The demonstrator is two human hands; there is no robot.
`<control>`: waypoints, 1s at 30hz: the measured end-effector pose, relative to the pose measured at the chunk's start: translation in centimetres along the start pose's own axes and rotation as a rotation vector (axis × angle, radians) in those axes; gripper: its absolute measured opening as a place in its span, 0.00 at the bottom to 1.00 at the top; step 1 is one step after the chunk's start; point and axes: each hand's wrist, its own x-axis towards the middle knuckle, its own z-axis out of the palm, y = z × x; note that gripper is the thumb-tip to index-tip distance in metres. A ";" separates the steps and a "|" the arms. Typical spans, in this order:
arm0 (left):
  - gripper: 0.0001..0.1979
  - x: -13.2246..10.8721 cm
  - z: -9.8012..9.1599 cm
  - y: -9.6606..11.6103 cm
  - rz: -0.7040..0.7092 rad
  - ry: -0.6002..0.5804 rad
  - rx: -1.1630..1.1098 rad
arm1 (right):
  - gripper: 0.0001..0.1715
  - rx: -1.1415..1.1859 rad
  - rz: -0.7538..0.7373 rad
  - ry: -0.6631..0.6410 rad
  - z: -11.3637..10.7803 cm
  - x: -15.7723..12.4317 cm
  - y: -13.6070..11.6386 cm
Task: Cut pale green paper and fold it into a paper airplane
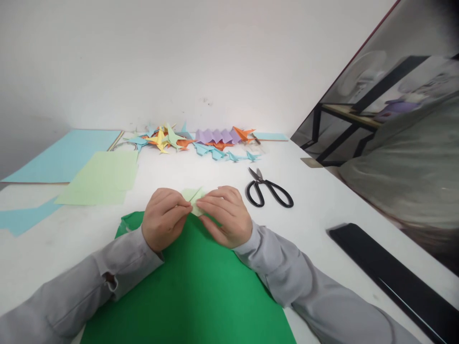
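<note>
A small folded piece of pale green paper (195, 197) is held up between my two hands, over the far end of a large green sheet (190, 286). My left hand (165, 217) pinches its left edge between thumb and fingers. From the other side, my right hand (226, 215) grips the paper with the fingers laid along it and the thumb beneath. A crease or slit runs slantwise across its upper part. The fingers hide much of the lower part.
Black-handled scissors (268, 188) lie partly spread right of my hands. Folded paper figures (172, 138) and a purple pleated paper (218, 136) line the wall. Light green sheets (103, 177) and blue paper (68, 153) lie left. A long black object (387, 277) rests at right.
</note>
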 end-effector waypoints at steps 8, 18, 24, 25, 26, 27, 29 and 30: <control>0.08 0.2 0.0 -0.1 0.043 -0.106 0.114 | 0.07 -0.099 -0.111 0.041 0.5 0.1 -0.6; 0.06 0.2 0.2 -0.4 0.009 -0.067 0.092 | 0.08 -0.121 -0.073 0.057 0.8 -0.2 -0.4; 0.07 0.1 0.0 -0.8 0.011 -0.044 0.064 | 0.08 -0.101 -0.024 0.053 0.4 -0.2 -0.3; 0.07 0.1 0.0 -0.7 0.030 -0.053 0.057 | 0.08 -0.100 -0.023 0.038 0.4 -0.2 -0.3; 0.08 0.0 0.0 -0.7 0.052 -0.063 0.050 | 0.08 -0.099 -0.028 0.024 0.4 -0.1 -0.2; 0.08 0.0 0.0 -0.6 0.072 -0.068 0.045 | 0.08 -0.099 -0.037 0.014 0.4 -0.1 -0.2; 0.09 0.0 0.1 -0.4 0.093 -0.085 0.033 | 0.08 -0.103 -0.057 0.009 0.5 -0.1 -0.2; 0.09 0.0 0.1 -0.3 0.096 -0.099 0.027 | 0.09 -0.104 -0.064 0.010 0.6 -0.1 -0.1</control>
